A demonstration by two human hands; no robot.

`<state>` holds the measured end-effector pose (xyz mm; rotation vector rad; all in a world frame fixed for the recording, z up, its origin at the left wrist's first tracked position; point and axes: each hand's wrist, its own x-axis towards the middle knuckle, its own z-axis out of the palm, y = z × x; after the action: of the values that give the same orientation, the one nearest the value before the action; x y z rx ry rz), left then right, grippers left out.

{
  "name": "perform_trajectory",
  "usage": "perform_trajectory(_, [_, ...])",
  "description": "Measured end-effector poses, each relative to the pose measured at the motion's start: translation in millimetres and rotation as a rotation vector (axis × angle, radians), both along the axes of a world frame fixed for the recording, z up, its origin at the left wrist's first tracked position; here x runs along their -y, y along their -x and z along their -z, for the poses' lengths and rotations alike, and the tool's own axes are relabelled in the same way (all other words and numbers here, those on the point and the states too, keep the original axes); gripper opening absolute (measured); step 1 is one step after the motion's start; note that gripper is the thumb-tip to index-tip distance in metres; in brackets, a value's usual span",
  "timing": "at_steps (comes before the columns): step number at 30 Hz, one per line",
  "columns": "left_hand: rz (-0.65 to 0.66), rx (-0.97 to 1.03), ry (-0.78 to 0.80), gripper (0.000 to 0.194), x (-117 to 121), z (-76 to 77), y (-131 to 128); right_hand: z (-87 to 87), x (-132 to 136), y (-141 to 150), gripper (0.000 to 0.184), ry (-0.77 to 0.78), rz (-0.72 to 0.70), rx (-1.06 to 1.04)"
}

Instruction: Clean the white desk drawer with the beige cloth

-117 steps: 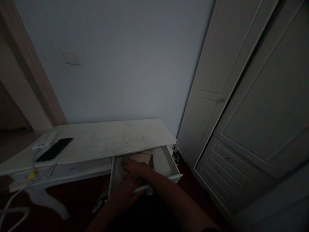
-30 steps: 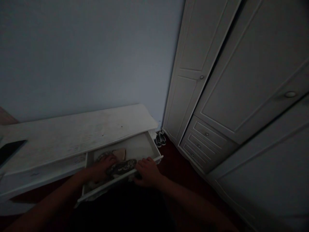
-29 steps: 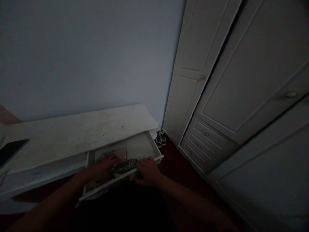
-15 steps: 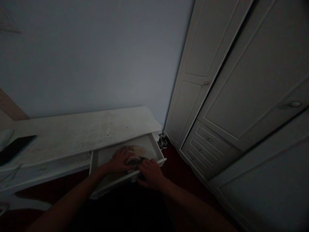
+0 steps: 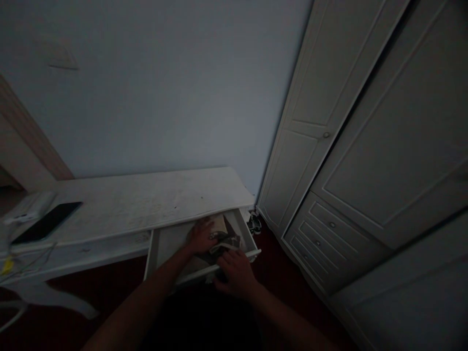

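Note:
A pulled-out white drawer [image 5: 155,248] holds a bunched, folded cloth [image 5: 220,225] in beige and dark patterned parts. My left hand [image 5: 202,236] lies on the cloth's left side, fingers apart and pressing on it. At the drawer's front edge, my right hand [image 5: 236,270] has its fingers curled over the near part of the cloth, with the thumb outside the drawer front. The dim light hides how firmly those fingers grip.
The drawer belongs to a worn white desk [image 5: 146,197]. A dark phone [image 5: 47,223] and a white device [image 5: 31,207] with cables lie on its left. Shoes [image 5: 254,223] stand on the dark red floor beside a tall white wardrobe [image 5: 303,161] at right.
The view has shifted left, showing more of the desk's left end. The cloth sits further right in the drawer and more of its dark part shows. Both hands remain at it.

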<state>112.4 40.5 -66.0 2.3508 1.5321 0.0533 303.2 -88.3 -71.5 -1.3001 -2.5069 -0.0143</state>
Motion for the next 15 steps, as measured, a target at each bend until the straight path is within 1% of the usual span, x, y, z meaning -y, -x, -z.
perform_trajectory(3, [0.17,0.025,0.074,0.07,8,5.5,-15,3.5,-1,0,0.042,-0.011,-0.001,-0.018])
perform_trajectory(5, [0.254,0.029,0.095,0.074,12,8.2,-18,4.1,-1,1,0.045,-0.008,-0.011,-0.026])
perform_trajectory(8, [0.306,0.018,0.061,0.083,11,9.6,-16,3.8,0,2,0.045,0.0,-0.013,-0.034])
perform_trajectory(11, [0.303,0.017,-0.01,0.074,2,7.5,-12,4.3,0,2,0.043,-0.004,0.0,-0.031])
perform_trajectory(13, [0.248,0.031,-0.065,0.068,-8,5.0,-7,4.9,1,2,0.043,-0.008,0.005,-0.026])
perform_trajectory(15, [0.158,0.039,-0.108,0.062,-18,2.3,2,5.0,1,3,0.043,-0.006,0.01,-0.026])
